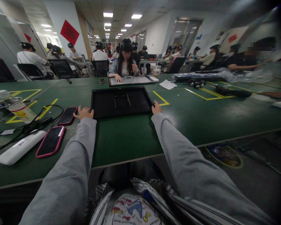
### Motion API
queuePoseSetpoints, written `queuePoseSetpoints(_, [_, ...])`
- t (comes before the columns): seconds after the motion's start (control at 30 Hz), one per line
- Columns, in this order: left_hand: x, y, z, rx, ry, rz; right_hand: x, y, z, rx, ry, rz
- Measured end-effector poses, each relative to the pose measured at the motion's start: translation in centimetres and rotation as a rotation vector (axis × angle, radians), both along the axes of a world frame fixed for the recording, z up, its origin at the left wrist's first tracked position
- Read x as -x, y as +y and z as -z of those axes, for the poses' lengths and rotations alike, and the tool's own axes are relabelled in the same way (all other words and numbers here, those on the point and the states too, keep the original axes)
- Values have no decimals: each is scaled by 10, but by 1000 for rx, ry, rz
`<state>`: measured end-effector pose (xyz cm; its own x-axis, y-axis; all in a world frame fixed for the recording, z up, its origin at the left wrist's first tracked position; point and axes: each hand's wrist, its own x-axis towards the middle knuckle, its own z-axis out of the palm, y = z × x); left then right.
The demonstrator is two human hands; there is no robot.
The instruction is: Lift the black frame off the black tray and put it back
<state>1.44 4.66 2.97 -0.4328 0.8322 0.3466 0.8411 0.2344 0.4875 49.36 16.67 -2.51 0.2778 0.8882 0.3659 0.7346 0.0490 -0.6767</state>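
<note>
A shallow black rectangular panel [103,104] with a raised rim lies on the green table in front of me. Two thin light strips and a small rectangular outline show on its inner face. At its near left corner is my left hand [84,113], fingers spread toward the left and the side of the hand against the rim. My right hand [156,108] has its fingers curled at the panel's right edge, gripping it; part of that grip is hidden.
Two phones in pink cases [51,141], a white power bank [21,147], cables and a bottle [22,111] lie left. Across the green table [128,137], a person works over a flat panel [133,80]. Crumpled tissue [168,84] and plastic wrap [201,76] lie right.
</note>
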Motion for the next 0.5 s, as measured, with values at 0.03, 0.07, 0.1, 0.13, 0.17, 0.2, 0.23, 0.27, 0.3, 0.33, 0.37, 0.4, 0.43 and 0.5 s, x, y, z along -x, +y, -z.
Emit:
queuePoseSetpoints(0.03, [-1,-1,-3,-15,16,12,1,-1,0,-12,-4,-7])
queuePoseSetpoints(0.07, [-2,-3,-6,-34,33,18,3,-3,0,-34,-8,-17])
queuePoseSetpoints(0.1, [-3,-6,-10,-55,47,19,4,-5,-1,-63,-14,-28])
queuePoseSetpoints(0.13, [-5,-9,-13,-78,61,17,5,-9,-4,-102,-27,-32])
queuePoseSetpoints(0.17, [-6,-12,-17,-102,75,15,6,-13,-7,-148,-45,-24])
queuePoseSetpoints(0.2, [-7,-16,-21,-124,87,15,6,-17,-11,-198,-65,2])
queuePoseSetpoints(0.23, [-8,-19,-24,-142,97,18,5,-21,-16,-245,-87,35])
queuePoseSetpoints(0.27, [-8,-22,-27,-156,106,23,5,-26,-21,-286,-108,66])
queuePoseSetpoints(0.3, [-9,-24,-30,-167,113,27,4,-30,-26,-316,-127,87])
queuePoseSetpoints(0.33, [-9,-26,-31,-177,118,28,4,-34,-30,-334,-142,97])
queuePoseSetpoints(0.37, [-10,-27,-31,-188,120,27,3,-36,-33,-343,-153,101])
queuePoseSetpoints(0.4, [-10,-27,-31,-199,119,24,3,-37,-34,-347,-160,102])
queuePoseSetpoints(0.43, [-11,-26,-29,-213,114,21,4,-37,-34,-345,-162,104])
queuePoseSetpoints(0.5, [-12,-23,-22,-240,98,14,5,-33,-30,-326,-154,89])
